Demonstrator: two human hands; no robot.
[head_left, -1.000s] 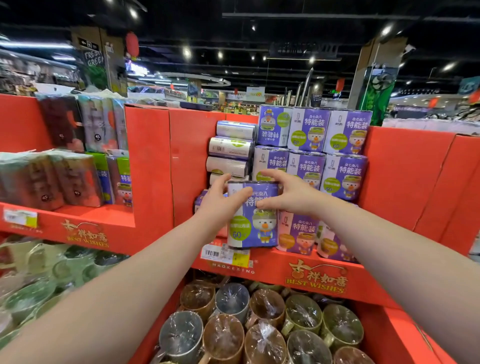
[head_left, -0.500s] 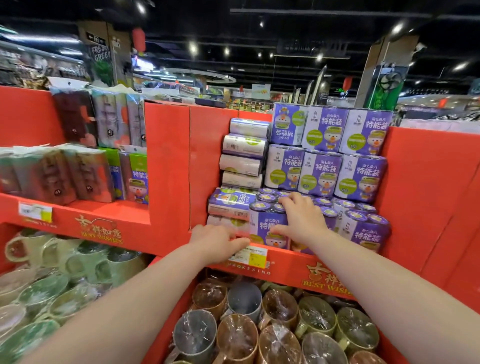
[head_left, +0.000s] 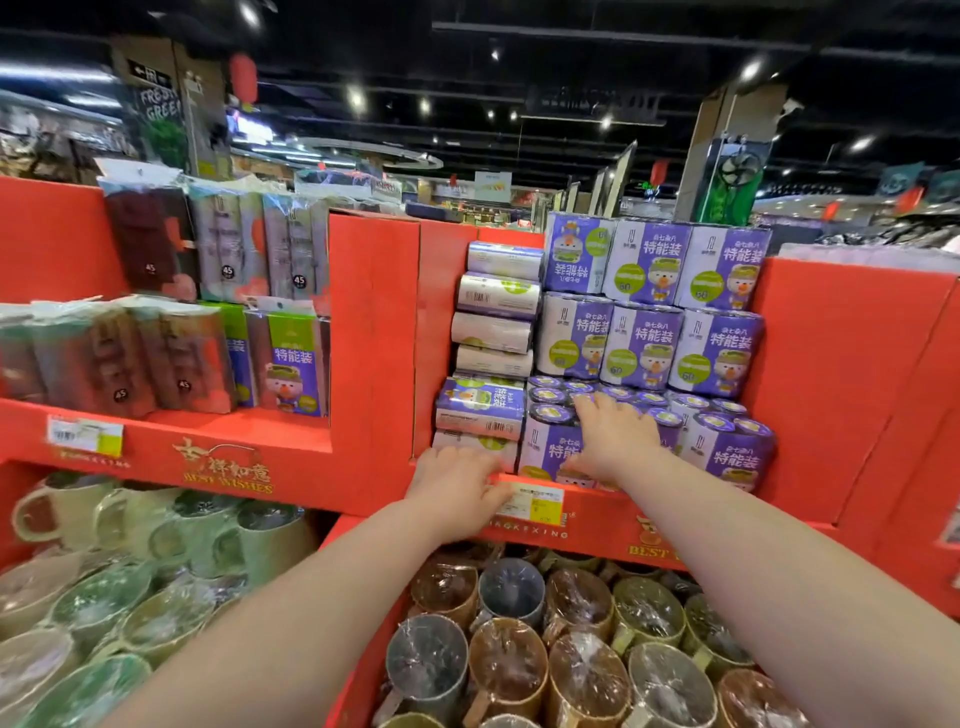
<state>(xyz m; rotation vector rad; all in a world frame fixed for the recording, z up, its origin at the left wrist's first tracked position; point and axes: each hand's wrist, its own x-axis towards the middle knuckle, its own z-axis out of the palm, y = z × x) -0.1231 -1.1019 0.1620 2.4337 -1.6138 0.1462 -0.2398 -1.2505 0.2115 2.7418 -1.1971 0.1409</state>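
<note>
On the lower tier of the red display shelf (head_left: 613, 514), the purple pack of rolls (head_left: 548, 449) now stands at the front left of the bottom row, just beside a pack lying on its side (head_left: 480, 410) and under the two stacked rows of matching packs (head_left: 644, 343). A second ago both hands held it up in front of that stack; half a second ago it was already down in the row, and it has not shifted since.

The right hand (head_left: 615, 441) rests palm down across the pack's top, fingers spread and fairly straight, pressing rather than clasping; its hold has loosened from the earlier pinch at the pack's upper edge. The left hand (head_left: 457, 486) has let go altogether; it lies flat and relaxed on the shelf's front lip, holding nothing, fingertips near the white and yellow price tag (head_left: 537, 501), much as half a second ago.

Below the shelf sit film-wrapped mugs (head_left: 519, 665); to the left are pale green mugs (head_left: 156, 597).
</note>
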